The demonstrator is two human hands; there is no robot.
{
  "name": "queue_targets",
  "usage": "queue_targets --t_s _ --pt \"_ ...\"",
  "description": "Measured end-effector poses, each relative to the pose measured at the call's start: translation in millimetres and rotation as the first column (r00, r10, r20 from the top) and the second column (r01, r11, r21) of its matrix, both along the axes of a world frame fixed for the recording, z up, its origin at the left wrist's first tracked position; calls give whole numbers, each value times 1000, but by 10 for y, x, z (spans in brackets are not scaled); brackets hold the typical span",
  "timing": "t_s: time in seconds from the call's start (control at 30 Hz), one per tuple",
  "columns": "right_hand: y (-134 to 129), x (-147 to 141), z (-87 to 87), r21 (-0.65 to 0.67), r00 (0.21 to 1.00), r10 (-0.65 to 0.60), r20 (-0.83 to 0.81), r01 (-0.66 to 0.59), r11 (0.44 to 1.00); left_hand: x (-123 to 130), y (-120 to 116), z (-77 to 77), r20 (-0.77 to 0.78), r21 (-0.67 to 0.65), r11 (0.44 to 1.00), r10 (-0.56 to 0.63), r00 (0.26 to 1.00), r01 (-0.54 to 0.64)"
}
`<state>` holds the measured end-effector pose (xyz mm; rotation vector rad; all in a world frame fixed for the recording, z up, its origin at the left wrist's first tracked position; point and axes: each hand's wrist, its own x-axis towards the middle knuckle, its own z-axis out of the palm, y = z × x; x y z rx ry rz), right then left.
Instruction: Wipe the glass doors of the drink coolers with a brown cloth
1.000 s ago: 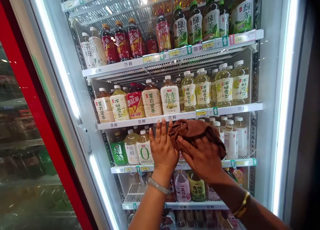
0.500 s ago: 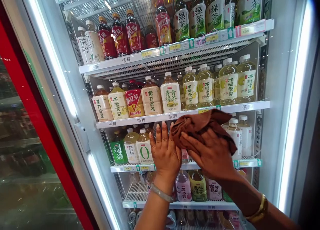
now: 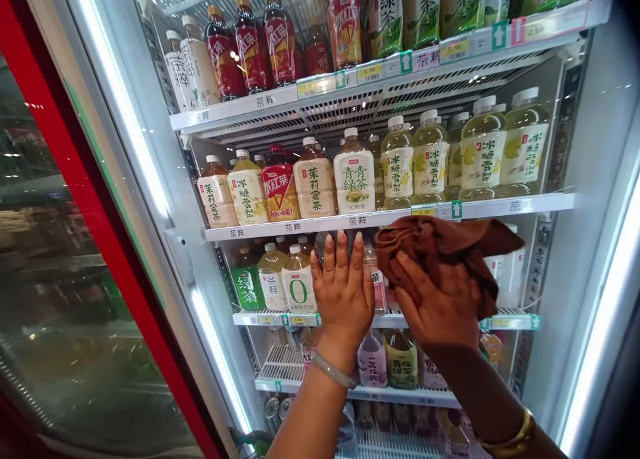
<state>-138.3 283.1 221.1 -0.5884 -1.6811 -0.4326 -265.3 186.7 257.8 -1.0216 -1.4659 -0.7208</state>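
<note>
My left hand [image 3: 343,292] is held up flat, fingers stretched and slightly apart, with nothing in it. It appears to rest against clear glass in front of the shelves. To its right, my right hand [image 3: 435,299] presses on a bunched brown cloth [image 3: 455,239], whose loose corner sticks out to the right. The cloth covers part of the bottles on the third visible shelf. Behind the glass, nearest to my left hand, stands a bottle with a green zero on its label [image 3: 299,282]. The palms of both hands are hidden.
Several rows of bottled tea stand on white shelves with price strips [image 3: 295,227]. A bright light strip [image 3: 220,359] runs up the left side, another [image 3: 600,312] up the right. A red frame [image 3: 115,246] slants along the left, beside a darker glass panel [image 3: 75,352].
My right hand and the cloth have moved to the right, away from my left hand. The left hand stays flat. The view has come closer and shifted a little.
</note>
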Motion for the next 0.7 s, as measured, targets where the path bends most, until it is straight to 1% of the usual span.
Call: queue_targets --t_s 0.1,0.17,0.23,0.3,0.33,0.4,0.47,0.53,0.6,0.63,0.7 --pt "-84 -40 -211 3 996 -75 -44 75 997 -3 6 -8 9 2 1000 5 1000 -5" --pt "-182 -93 -307 48 998 -63 -27 64 997 -11 5 -12 3 4 1000 -9 1000 9" --pt "-204 -97 -292 107 999 -24 32 21 994 -16 0 -11 -1 4 1000 -26 1000 26" --pt "-110 -26 -220 128 995 -4 102 -9 992 -14 -4 -8 7 -1 1000 -27 1000 27" --pt "-35 27 -195 115 993 -7 115 -6 993 -10 -5 -6 11 -1 1000 -22 1000 22" --pt "105 122 -216 58 997 -29 78 25 998 -2 -2 -4 13 -1 1000 -14 1000 14" --pt "152 152 -328 27 996 -85 -17 86 996 5 3 -2 11 1 1000 -12 1000 12" --pt "77 104 -450 28 991 -129 -29 130 991 7 6 0 14 0 1000 -10 1000 10" --pt "-54 23 -484 54 993 -115 27 113 992 3 2 2 11 1 1000 -13 1000 13" --pt "-105 -9 -457 72 994 -87 59 83 994 0 -1 3 10 1 1000 -19 1000 19" --pt "-127 -23 -344 119 996 -17 87 7 993 -6 -7 4 8 4 999 -37 999 37"
